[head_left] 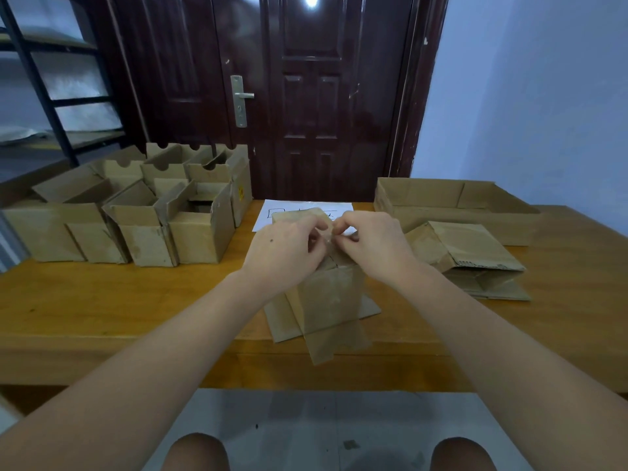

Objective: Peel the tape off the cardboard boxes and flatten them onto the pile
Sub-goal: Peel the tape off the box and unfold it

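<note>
- A small cardboard box (326, 290) stands upright near the front edge of the desk (102, 300), about midway along it, with its lower flaps splayed flat on the wood and one flap hanging over the front edge.
- The left hand (285, 248) rests on the top of the box, fingers curled inward toward the box's top seam.
- The right hand (370, 243) meets it from the other side, fingers bent and fingertips pressed close to those of the left hand.
- Between the two sets of fingertips a bit of clear tape (328, 237) appears pinched at the top seam; which hand actually has hold of it I cannot tell, as the fingers crowd over the spot.
- A cluster of open boxes (136, 212) fills the left part of the desk, flaps up, touching one another.
- The pile of flattened boxes (475, 263) lies to the right of the held box, near the right hand's wrist but apart from the box.
- A wide shallow cardboard tray (452, 205) sits at the back right corner of the desk, just behind the pile.
- A white paper sheet (272, 215) with dark markings lies flat at the back edge, partly hidden by the hands.
- A dark wooden door (312, 96) stands behind the desk.
</note>
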